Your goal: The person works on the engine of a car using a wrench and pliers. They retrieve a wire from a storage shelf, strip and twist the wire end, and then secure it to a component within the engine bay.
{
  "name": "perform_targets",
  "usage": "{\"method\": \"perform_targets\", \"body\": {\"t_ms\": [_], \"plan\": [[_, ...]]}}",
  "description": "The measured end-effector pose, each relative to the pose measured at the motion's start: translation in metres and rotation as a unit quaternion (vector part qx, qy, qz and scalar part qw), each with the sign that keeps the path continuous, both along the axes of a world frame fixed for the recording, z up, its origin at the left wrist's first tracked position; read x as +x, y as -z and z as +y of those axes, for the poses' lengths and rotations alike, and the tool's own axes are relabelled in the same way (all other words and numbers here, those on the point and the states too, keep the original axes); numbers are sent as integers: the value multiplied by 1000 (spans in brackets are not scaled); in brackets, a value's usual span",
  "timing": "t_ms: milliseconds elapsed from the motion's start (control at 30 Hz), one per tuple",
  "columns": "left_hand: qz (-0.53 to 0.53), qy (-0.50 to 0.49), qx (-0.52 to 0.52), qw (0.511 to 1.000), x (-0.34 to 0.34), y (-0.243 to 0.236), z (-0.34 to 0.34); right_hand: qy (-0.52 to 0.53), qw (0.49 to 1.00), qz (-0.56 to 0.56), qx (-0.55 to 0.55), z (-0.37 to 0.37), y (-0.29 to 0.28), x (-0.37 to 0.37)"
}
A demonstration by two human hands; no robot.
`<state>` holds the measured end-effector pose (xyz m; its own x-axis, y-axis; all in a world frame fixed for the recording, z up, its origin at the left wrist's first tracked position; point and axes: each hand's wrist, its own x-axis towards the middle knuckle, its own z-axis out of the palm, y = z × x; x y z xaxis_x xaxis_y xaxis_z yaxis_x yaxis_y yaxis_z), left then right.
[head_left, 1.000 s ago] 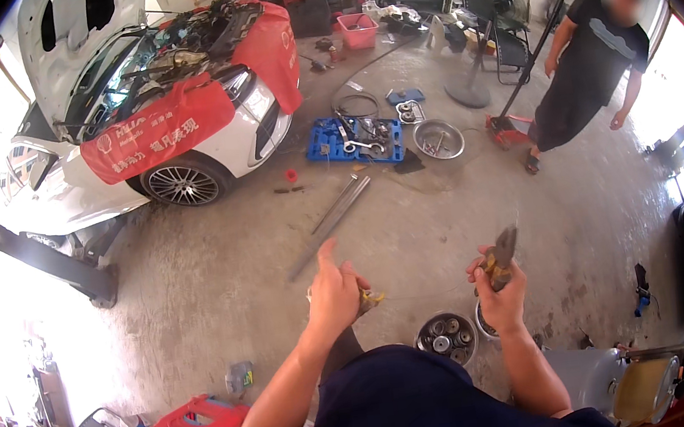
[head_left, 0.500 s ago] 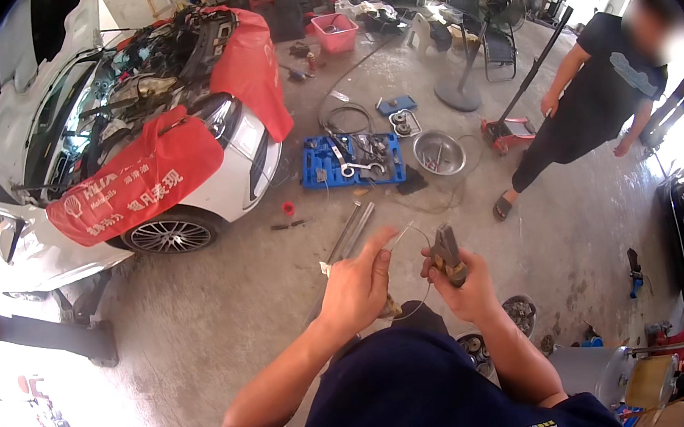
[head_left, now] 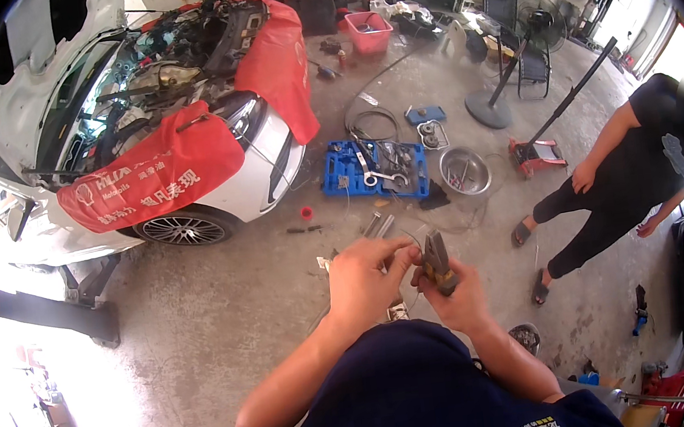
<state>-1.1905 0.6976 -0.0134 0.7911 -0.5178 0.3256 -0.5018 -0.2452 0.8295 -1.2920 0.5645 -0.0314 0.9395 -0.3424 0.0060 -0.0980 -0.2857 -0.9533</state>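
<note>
Now bringing left grip (head_left: 367, 280) and right grip (head_left: 457, 295) almost together, no longer apart as half a second ago. Pinching thin wire (head_left: 415, 239) between left thumb and forefinger, the latter now bent rather than outstretched; leaving a short bit visible just above the fingertips, right beside the pliers (head_left: 438, 260). Keeping right grip wrapped around those pliers, with head upward; unable to tell what, if anything, lies between the jaws. Beyond, same as before on the floor (head_left: 226, 313): blue tool case (head_left: 422, 188) beside steel bowl (head_left: 481, 160). At right, now larger in view: co-worker (head_left: 611, 180).
</note>
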Motion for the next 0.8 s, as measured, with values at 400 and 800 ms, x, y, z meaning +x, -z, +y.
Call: {"method": "perform_targets", "body": {"t_ms": [400, 800], "plan": [[64, -19, -66, 996, 1, 17, -25, 27, 994, -25, 107, -5, 20, -8], [142, 17, -145, 979, 0, 25, -19, 39, 990, -13, 133, 3, 19, -16]]}}
